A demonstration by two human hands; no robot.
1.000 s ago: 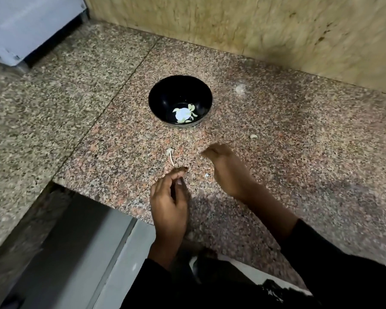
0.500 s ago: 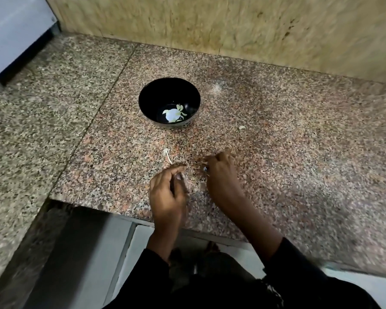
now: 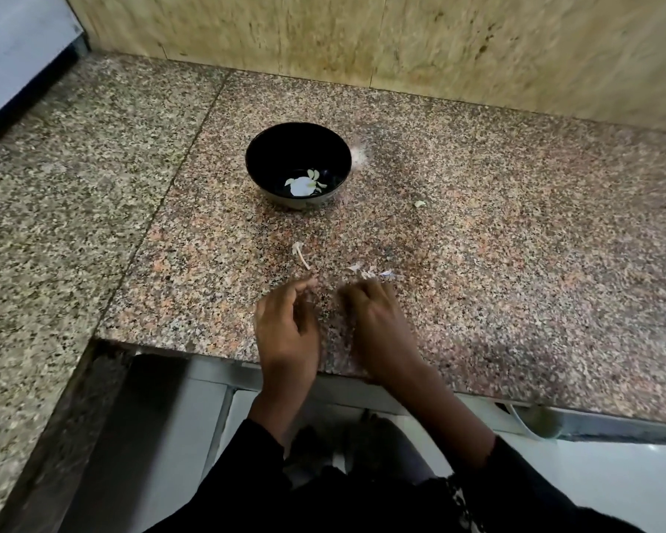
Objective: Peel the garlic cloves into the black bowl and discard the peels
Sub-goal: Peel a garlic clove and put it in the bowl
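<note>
The black bowl (image 3: 263, 155) stands on the granite counter (image 3: 516, 263) and holds several peeled garlic cloves (image 3: 303, 184). Thin white garlic peels (image 3: 370, 272) lie nearer the front edge. My right hand (image 3: 377, 321) is just behind them, its curled fingertips pinching at the scraps. My left hand (image 3: 285, 328) sits beside it with fingers curled toward the thumb; motion blur hides whether it holds anything. A dry garlic stem (image 3: 300, 253) lies between my left hand and the bowl.
A small pale scrap (image 3: 420, 203) lies to the right of the bowl. A tiled wall (image 3: 400, 44) closes the back, and a white appliance (image 3: 12, 51) stands at the far left. The counter's front edge (image 3: 216, 350) drops off under my wrists.
My right hand drew back toward me and came down onto the peels. My left hand stayed in about the same spot near the front edge.
</note>
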